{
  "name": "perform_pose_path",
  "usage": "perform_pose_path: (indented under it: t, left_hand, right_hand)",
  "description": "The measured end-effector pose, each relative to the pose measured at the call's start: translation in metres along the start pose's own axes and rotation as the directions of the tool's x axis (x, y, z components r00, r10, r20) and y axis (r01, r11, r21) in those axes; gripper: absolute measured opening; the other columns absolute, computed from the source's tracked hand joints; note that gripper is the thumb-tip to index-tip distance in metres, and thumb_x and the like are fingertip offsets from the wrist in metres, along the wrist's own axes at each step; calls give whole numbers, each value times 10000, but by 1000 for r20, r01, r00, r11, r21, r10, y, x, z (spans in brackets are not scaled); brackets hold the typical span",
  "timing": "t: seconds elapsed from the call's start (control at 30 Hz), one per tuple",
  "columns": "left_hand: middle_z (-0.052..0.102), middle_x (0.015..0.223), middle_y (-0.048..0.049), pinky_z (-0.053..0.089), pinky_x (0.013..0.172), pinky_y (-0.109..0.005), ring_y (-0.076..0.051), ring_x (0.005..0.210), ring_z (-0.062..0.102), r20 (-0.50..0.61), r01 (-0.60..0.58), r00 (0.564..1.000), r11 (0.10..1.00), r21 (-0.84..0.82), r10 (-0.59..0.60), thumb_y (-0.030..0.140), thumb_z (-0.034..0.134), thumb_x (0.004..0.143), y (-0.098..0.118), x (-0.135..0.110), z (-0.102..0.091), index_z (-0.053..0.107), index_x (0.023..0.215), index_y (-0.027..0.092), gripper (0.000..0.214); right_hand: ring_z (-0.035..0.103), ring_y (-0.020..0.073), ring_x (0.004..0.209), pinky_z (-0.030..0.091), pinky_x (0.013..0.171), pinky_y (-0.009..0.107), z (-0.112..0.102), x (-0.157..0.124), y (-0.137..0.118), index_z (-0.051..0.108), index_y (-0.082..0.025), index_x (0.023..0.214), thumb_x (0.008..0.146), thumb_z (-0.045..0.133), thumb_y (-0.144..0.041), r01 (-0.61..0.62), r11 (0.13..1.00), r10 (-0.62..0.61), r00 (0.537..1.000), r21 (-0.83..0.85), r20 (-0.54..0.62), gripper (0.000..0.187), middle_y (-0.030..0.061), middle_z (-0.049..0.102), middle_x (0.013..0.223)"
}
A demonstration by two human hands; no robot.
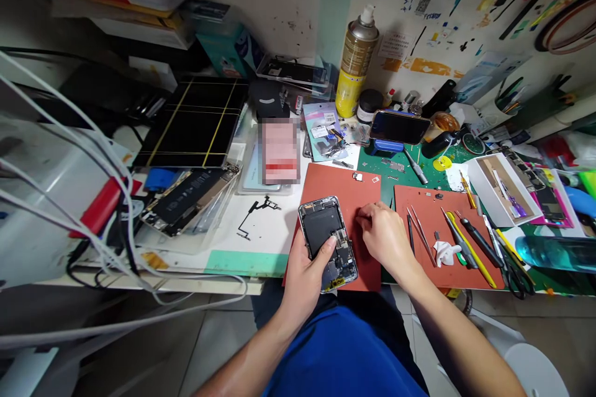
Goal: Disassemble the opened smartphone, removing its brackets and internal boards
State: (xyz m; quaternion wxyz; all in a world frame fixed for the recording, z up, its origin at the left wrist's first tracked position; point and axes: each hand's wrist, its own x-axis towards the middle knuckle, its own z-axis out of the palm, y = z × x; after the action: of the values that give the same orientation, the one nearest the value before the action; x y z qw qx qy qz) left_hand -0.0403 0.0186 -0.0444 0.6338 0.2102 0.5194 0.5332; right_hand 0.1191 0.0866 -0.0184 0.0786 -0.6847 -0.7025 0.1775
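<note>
One smartphone [321, 229] with its interior exposed, lower centre of the frame, is held tilted in the left hand [302, 270], whose thumb lies across the inner components. Just right of it, the right hand [384, 236] has its fingers curled narrowly together above a red-brown mat [365, 273]; whether they pinch anything cannot be told. Small metal parts [357, 176] lie near the mat's upper edge. Right of centre, a second red-brown mat [405, 195] bears tweezers [422, 236], a crumpled white tissue [447, 254] and several slender tools. Black-handled scissors [518, 285] lie at its lower right corner. Left of centre, a black flex cable [254, 214] rests on the white part of the bench [274, 229]. Upper centre: a yellow-based spray can [350, 90] stands upright, with a second smartphone [400, 128] propped on a blue stand [386, 146] below it. Far left: looping white cables [112, 158].
</note>
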Motion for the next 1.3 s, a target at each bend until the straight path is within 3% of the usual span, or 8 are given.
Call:
perform_pose_path:
  t: [0.2, 0.43, 0.67, 0.87, 0.97, 1.1, 1.2, 1.3]
  left_hand:
    - [777, 1206, -94, 601, 1012, -434, -277, 1109, 747, -21, -5, 1000, 1000, -7, 5, 418, 874, 830, 0, 0, 1, 657, 1331, 224, 580]
    - [793, 1135, -90, 619, 923, -409, -262, 1010, 759, -58, 4, 998, 999, 39, -2, 412, 897, 795, -1, 1, 2, 666, 1263, 204, 562]
    - [789, 1186, -106, 591, 1010, -442, -282, 1108, 748, -65, 2, 998, 997, 71, 3, 416, 903, 790, 1, 0, 2, 660, 1259, 197, 572]
    - [796, 1163, -121, 602, 992, -461, -289, 1072, 762, -66, 25, 998, 996, 86, -19, 414, 904, 785, 1, 1, 1, 662, 1243, 182, 567]
    - [800, 1139, -115, 616, 959, -450, -276, 1019, 772, -64, 22, 998, 996, 88, -16, 416, 906, 779, -1, 1, 0, 666, 1229, 177, 563]
    - [797, 1149, -107, 622, 926, -408, -258, 1002, 769, -50, 13, 999, 996, 85, -9, 410, 901, 785, -3, 2, -1, 667, 1236, 178, 559]
    - [796, 1162, -101, 622, 912, -390, -257, 1022, 764, -35, 5, 999, 997, 73, -2, 394, 894, 799, -4, 3, 0, 663, 1269, 184, 564]
    - [794, 1187, -103, 610, 959, -410, -262, 1055, 764, -15, -4, 1000, 998, 68, 5, 379, 880, 824, -4, 3, 0, 655, 1296, 191, 556]
  right_hand:
    - [721, 254, 857, 406, 691, 318, 3, -11, -7, 744, -174, 1109, 967, 541, -92, -49, 998, 48, 998, -39, -29, 261, 126, 765, 1009]
    - [704, 243, 794, 374, 651, 317, 6, -14, -13, 749, -176, 1024, 878, 524, -8, -86, 993, 83, 996, -85, -38, 317, 121, 760, 946]
    - [684, 274, 886, 390, 707, 331, 6, -18, -16, 697, -142, 1019, 841, 547, 16, -43, 994, 42, 999, -104, -17, 280, 132, 729, 979]
    - [680, 245, 906, 473, 764, 333, 2, -27, -1, 672, -163, 1225, 947, 435, -21, 81, 987, -72, 995, 141, -73, 392, 120, 694, 1064]
    - [696, 228, 882, 541, 797, 346, -2, -35, 7, 712, -195, 1073, 1034, 467, -171, 87, 910, -45, 993, 404, -112, 249, 95, 689, 1011]
    - [747, 203, 822, 632, 764, 337, -10, -48, 3, 732, -219, 1027, 1022, 644, -375, -1, 641, 87, 994, 767, -71, 179, 55, 721, 968]
    - [783, 212, 856, 672, 806, 350, -9, -57, -10, 746, -221, 1039, 990, 719, -403, -1, 477, 208, 972, 879, -111, 190, 49, 758, 964]
    - [799, 218, 898, 691, 847, 370, -1, -62, -19, 766, -235, 1119, 989, 732, -368, 60, 450, 247, 950, 891, -189, 189, 57, 768, 1026]
